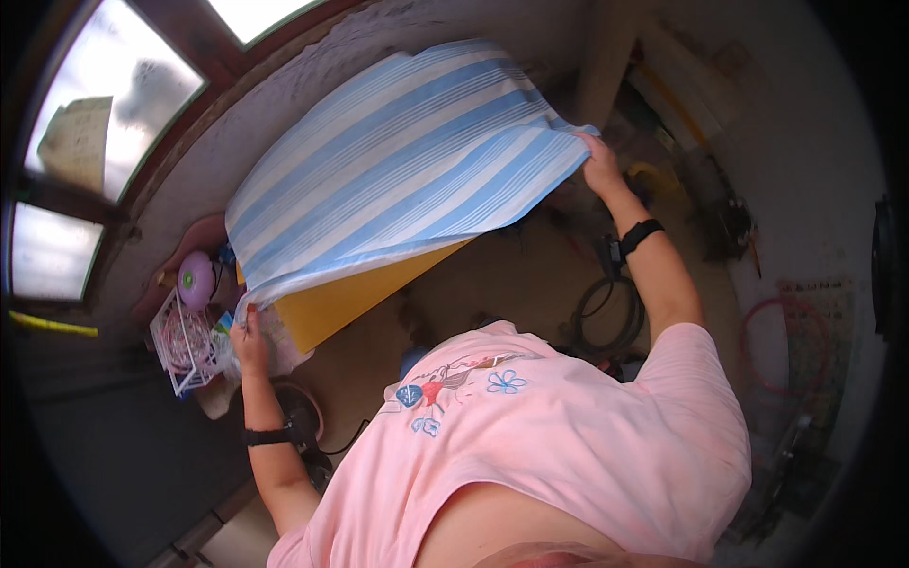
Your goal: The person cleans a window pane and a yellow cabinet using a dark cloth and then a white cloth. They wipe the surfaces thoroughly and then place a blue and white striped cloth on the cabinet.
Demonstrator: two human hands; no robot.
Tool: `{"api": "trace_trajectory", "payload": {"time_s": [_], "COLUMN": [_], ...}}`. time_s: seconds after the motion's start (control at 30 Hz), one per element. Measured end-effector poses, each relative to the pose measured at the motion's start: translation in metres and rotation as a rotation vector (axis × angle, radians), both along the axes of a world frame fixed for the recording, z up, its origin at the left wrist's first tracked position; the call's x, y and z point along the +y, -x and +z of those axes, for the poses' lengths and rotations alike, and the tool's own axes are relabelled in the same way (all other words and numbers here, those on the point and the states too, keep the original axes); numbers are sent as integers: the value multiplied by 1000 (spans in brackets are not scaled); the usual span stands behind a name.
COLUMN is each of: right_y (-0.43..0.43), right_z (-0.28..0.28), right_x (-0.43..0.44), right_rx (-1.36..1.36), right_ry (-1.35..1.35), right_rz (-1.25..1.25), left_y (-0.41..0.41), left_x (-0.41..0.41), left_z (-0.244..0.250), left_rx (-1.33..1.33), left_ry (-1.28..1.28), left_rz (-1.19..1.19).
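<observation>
A blue and white striped cloth is stretched between my two hands, its near edge running slantwise from lower left to upper right. My left hand grips the cloth's near left corner. At the near right corner, the fingers of my right hand are closed on the cloth, which bunches a little there. Under the cloth's near edge shows a yellow flat surface; the cloth hides the rest of it. Both forearms wear black bands.
Left of the cloth, a white wire basket and a round purple object stand near the wall below the windows. A coiled dark hose or cable lies beneath my right forearm. A pink ring is at the right wall.
</observation>
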State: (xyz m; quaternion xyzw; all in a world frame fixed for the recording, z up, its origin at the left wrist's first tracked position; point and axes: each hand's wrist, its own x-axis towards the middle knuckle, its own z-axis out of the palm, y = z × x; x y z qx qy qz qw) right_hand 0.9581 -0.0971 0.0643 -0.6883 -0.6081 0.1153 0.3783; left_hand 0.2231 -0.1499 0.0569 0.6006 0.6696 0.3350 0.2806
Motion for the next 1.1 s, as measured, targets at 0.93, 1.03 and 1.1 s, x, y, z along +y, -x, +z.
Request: {"api": "trace_trajectory", "payload": {"time_s": [0.93,1.03,1.1], "right_y": [83,127,144], "right_z": [-85,-91,-99], "right_x": [-48,-17,3], "right_rx": [-363,-356,-405], "right_ry": [438,475,472], "right_rz": [-40,-48,-45], "left_y": [-130,-161,-173], "left_x": [38,49,51], "left_z": [-58,-91,-104], "left_rx": [628,699,714], "left_ry": [-61,-204,-164], "left_rz": [-417,-356,-340]}}
